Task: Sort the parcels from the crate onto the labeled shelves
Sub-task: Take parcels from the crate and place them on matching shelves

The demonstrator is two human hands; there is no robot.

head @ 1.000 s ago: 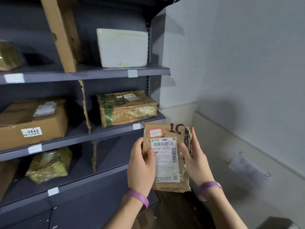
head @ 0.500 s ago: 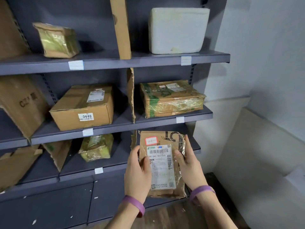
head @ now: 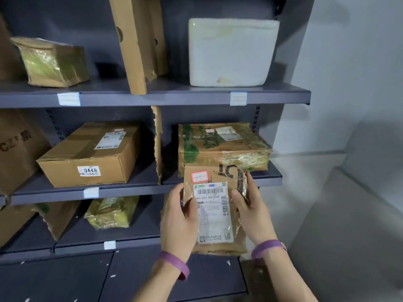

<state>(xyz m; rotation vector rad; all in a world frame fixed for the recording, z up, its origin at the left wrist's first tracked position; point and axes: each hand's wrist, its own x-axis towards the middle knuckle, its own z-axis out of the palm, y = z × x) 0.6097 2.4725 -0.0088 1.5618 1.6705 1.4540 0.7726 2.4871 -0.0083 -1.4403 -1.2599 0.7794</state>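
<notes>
At lower centre of the frame, one flat brown cardboard parcel with a white barcode label stands upright. The left hand and right hand each curl round a side edge. Three grey metal shelves carry five other parcels: two top, two middle, one lower.

The parcel is showing brown card, a white barcoded label and a red-edged sticker. Purple wristbands are circling both wrists. Grey shelves are carrying a white foam box (yellowed in spots) and a green-printed carton.
</notes>
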